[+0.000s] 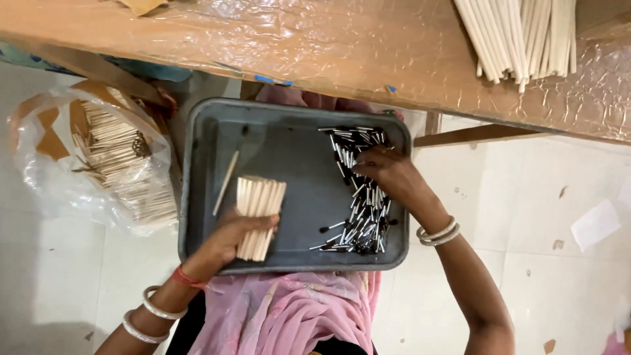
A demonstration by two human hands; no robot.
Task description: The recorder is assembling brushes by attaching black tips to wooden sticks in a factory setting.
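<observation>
A grey metal tray (299, 118) rests on my lap over pink cloth. My left hand (227, 238) grips a bundle of short pale wooden sticks (258, 212) at the tray's left front. One loose wooden stick (225, 183) lies on the tray floor just left of the bundle. My right hand (389, 172) reaches into a pile of small black-and-silver tips (360, 220) along the tray's right side, fingers curled down on them; whether it holds any is hidden.
A clear plastic bag (59, 190) with many short wooden sticks (125, 164) sits on the floor at left. A plastic-covered wooden table (328, 46) spans the top, with long pale sticks (519, 36) at its right. White tiled floor (559, 197) lies at right.
</observation>
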